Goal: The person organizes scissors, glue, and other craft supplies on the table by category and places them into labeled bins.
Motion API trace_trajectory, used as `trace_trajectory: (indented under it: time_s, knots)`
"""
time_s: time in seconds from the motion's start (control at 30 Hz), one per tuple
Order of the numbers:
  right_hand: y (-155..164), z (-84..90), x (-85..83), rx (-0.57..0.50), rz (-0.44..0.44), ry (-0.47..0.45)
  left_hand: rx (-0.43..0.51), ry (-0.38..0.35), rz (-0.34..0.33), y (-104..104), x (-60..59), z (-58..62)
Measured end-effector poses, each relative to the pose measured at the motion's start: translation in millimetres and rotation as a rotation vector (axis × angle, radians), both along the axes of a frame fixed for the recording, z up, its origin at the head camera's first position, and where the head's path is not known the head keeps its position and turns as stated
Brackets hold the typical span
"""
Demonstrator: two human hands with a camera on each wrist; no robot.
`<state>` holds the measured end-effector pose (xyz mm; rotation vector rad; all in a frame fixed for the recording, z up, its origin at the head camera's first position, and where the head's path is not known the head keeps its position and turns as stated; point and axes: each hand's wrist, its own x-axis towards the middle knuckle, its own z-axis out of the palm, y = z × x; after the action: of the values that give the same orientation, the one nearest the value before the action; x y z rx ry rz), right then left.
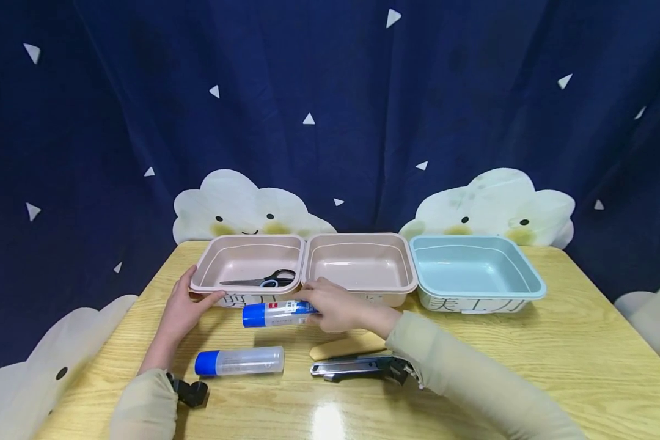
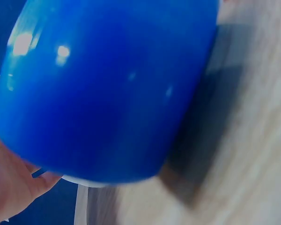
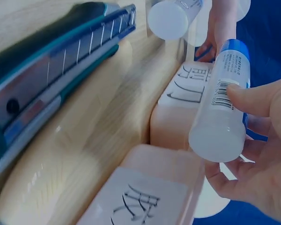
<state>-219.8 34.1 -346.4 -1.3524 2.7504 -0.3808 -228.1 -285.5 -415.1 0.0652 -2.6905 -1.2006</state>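
My right hand [image 1: 338, 305] grips a clear glue bottle with a blue cap [image 1: 255, 315], lying level in front of the left and middle bins. The right wrist view shows thumb and fingers around this glue bottle [image 3: 220, 112], its barcode facing up. My left hand [image 1: 184, 305] touches the front left corner of the left pink bin [image 1: 200, 278], thumb along its front and fingers at its side. Inside that bin lie black-handled scissors [image 1: 280, 278]. A second glue bottle [image 1: 250, 361] lies near my left wrist; its blue cap [image 2: 107, 93] fills most of the left wrist view.
A middle pink bin [image 1: 360, 284] and a blue bin [image 1: 478, 284] continue the row, with paper labels on their fronts. A utility knife [image 1: 352, 366] and a long beige object [image 1: 335, 349] lie under my right forearm. A dark curtain [image 1: 330, 73] hangs behind the wooden table [image 1: 577, 342].
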Motion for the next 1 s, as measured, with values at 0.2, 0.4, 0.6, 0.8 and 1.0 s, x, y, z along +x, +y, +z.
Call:
trace_trajectory:
  time_s: [0.2,0.4,0.6,0.8,1.0]
  knots:
    - [12,6.6,-8.1,-0.048,-0.037,0.011,0.0,-0.002,0.004,2,-0.1,1.6]
    - [28,12.0,-17.1,-0.111,-0.064,0.002,-0.01,-0.005,0.009,1,0.4,2.6]
    - [40,13.4,-26.6,-0.134,-0.106,-0.003,-0.024,0.001,0.003,1,1.0,4.4]
    - [49,12.0,-35.3,-0.141,-0.151,-0.009,-0.02,0.001,-0.009,0,1.0,4.4]
    - [59,8.2,-44.3,-0.134,-0.167,0.035,-0.014,0.007,-0.012,-1,-0.3,1.9]
